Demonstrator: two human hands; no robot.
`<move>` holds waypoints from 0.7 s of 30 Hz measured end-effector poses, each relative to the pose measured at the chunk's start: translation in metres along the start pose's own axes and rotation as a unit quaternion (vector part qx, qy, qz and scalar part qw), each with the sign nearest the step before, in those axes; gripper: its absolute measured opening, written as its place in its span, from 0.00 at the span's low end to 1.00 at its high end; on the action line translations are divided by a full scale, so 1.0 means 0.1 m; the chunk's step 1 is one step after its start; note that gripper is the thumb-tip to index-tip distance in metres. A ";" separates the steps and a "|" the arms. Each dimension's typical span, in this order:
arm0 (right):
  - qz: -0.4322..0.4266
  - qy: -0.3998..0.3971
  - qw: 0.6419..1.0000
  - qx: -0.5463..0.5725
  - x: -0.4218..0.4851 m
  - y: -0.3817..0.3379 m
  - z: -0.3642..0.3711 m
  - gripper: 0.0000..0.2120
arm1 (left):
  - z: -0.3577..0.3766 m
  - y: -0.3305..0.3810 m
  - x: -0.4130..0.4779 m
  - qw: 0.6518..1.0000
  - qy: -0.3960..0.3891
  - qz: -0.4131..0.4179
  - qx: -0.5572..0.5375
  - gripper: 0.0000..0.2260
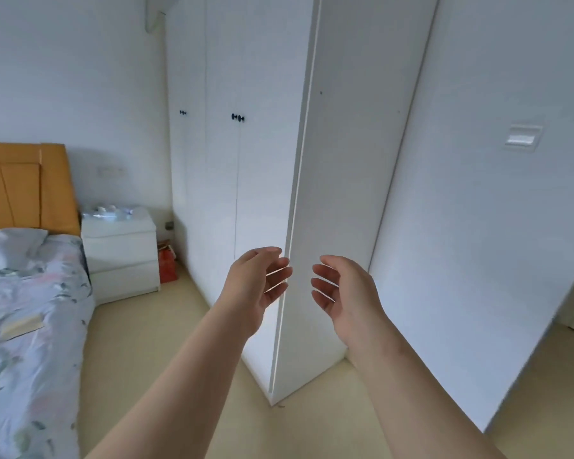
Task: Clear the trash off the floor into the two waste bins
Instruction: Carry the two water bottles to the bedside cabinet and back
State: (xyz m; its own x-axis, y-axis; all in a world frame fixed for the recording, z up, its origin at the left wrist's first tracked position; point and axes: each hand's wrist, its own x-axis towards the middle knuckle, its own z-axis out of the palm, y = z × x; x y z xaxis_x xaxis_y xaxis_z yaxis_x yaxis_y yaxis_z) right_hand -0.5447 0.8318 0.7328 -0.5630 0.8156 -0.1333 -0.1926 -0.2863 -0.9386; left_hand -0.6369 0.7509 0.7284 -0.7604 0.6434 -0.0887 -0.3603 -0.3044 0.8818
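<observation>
Small bedroom: pale floor (123, 346) runs between a bed (30, 309) on the left and a tall white wardrobe (246, 167) whose corner stands dead ahead. Your left hand (256, 279) and right hand (345, 293) are raised before that corner, palms facing, fingers loosely spread and holding nothing; no trash and neither waste bin shows, so tip your head down and scan the floor before reaching. Check the gap by the nightstand (120, 246), where a red bag (167, 265) sits close beside the wardrobe.
</observation>
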 end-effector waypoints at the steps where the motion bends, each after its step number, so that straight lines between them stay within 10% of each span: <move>1: 0.007 -0.010 1.000 0.005 0.13 0.03 0.09 0.03 | -0.06 0.03 0.13 1.000 0.012 0.004 0.000 0.04; 21: 0.143 -0.110 0.983 -0.016 4.16 1.03 3.33 0.03 | -2.09 1.10 4.62 0.981 0.190 0.030 0.012 0.06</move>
State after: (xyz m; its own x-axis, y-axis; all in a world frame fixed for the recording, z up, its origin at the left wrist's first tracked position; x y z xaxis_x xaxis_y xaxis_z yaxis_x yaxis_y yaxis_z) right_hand -1.0667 0.9742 0.6867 -0.7511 0.5748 -0.3248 0.0227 -0.4692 -0.8828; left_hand -1.1413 0.8678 0.6880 -0.9280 0.3148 -0.1992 -0.2997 -0.3130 0.9012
